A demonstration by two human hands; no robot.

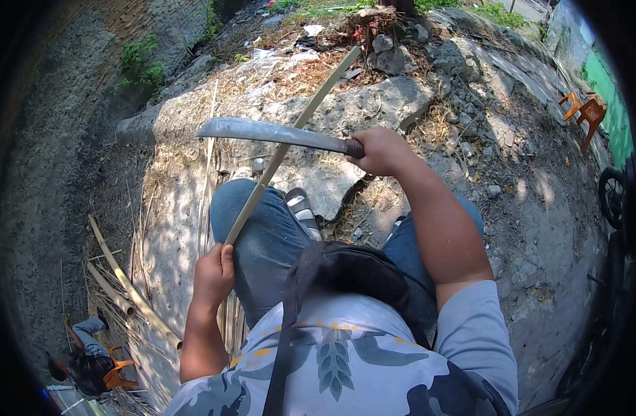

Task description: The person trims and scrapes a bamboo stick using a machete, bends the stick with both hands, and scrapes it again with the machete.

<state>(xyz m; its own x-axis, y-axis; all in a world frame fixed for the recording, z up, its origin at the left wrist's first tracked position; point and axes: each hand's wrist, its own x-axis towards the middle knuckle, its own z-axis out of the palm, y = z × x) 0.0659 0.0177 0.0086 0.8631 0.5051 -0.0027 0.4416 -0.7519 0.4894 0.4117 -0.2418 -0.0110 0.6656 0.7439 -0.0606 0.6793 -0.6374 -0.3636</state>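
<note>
Fingers of left hand (213,274) clamped on bamboo strip (290,142); right hand (379,150) grips machete (276,133), blade apparently on strip.

My long pale bamboo strip (290,142) slants from near-left to far-right; my grey machete blade (273,132) lies across it, seemingly touching.

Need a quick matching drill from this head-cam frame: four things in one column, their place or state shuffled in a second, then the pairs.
Things:
1. long blade
2. bamboo strip
3. orange chair
4. bamboo poles

Places or states:
A. lying on the ground at lower left
B. gripped at its near end by the left hand
C. standing at far right
D. held by its handle in the right hand, laid across the strip

Pairs: 1-D, 2-B, 3-C, 4-A
</note>
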